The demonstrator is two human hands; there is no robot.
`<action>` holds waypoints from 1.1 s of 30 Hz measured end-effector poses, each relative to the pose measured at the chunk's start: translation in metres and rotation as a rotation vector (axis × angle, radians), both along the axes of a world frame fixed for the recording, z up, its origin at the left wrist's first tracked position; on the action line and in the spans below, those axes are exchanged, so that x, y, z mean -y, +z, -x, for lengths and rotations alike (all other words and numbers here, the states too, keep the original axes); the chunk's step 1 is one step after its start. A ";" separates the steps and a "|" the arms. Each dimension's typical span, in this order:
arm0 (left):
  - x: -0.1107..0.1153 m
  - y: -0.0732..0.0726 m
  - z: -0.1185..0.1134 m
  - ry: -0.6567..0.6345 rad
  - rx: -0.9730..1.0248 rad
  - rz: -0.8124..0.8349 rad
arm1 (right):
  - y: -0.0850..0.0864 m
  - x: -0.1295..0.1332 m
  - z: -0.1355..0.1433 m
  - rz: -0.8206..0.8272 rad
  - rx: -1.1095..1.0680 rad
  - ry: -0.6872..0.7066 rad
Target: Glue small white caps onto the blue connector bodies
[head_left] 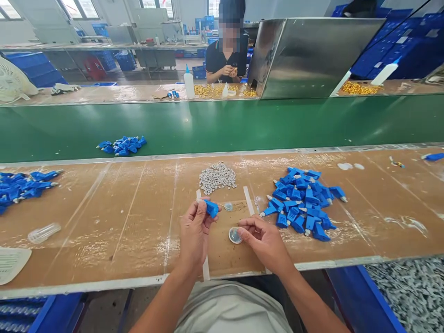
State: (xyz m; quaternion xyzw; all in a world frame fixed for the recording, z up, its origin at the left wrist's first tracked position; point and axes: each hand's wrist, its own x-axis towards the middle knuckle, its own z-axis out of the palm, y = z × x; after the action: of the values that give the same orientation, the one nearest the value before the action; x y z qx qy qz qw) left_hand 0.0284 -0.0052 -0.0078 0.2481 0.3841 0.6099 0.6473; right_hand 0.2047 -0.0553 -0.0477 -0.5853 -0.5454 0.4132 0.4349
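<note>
My left hand (196,226) pinches a blue plastic piece (211,209) between thumb and fingers, raised over the work table (138,240). My right hand (265,238) is curled, its thumb and fingertips close together at the rim of a small round dish (234,236) with clear contents. Whether it grips the dish or something tiny, I cannot make out. Just beyond the hands lies a small clear blob (228,206) with a thin stick reaching it. Behind that is a pile of small grey pieces (217,178). A heap of blue plastic pieces (305,201) spreads to the right.
More blue pieces lie at far left (24,187) and on the green belt (222,122). A clear plastic cup (44,233) rests on its side at left. Across the belt a person (227,62) works beside a white bottle (189,84) and a large metal panel (315,58).
</note>
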 end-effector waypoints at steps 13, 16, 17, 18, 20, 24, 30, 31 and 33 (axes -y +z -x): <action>0.012 -0.015 0.007 0.020 0.027 0.094 | -0.014 0.000 0.007 -0.219 0.196 0.086; 0.012 -0.015 0.008 0.031 0.022 0.091 | -0.013 0.006 0.004 -0.278 0.232 0.102; 0.012 -0.015 0.009 0.034 0.022 0.090 | -0.013 0.009 0.004 -0.291 0.248 0.115; 0.012 -0.015 0.009 0.037 0.026 0.088 | -0.013 0.011 0.003 -0.299 0.260 0.128; 0.012 -0.015 0.010 0.046 0.040 0.085 | -0.013 0.015 0.003 -0.304 0.274 0.149; 0.013 -0.016 0.011 0.058 0.038 0.084 | -0.011 0.017 0.003 -0.276 0.290 0.172; 0.016 -0.010 0.014 0.008 0.022 0.084 | 0.013 0.009 -0.002 -0.188 0.221 0.052; 0.017 -0.009 0.016 -0.027 0.018 0.087 | 0.017 0.007 -0.004 -0.159 0.169 0.015; 0.018 -0.009 0.019 -0.130 0.018 0.104 | 0.021 0.003 -0.008 -0.082 0.033 -0.041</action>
State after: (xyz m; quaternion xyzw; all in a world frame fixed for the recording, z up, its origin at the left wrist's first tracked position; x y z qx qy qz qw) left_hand 0.0097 -0.0228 -0.0166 0.2329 0.3928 0.5480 0.7009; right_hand 0.2131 -0.0578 -0.0267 -0.5849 -0.5569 0.3719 0.4577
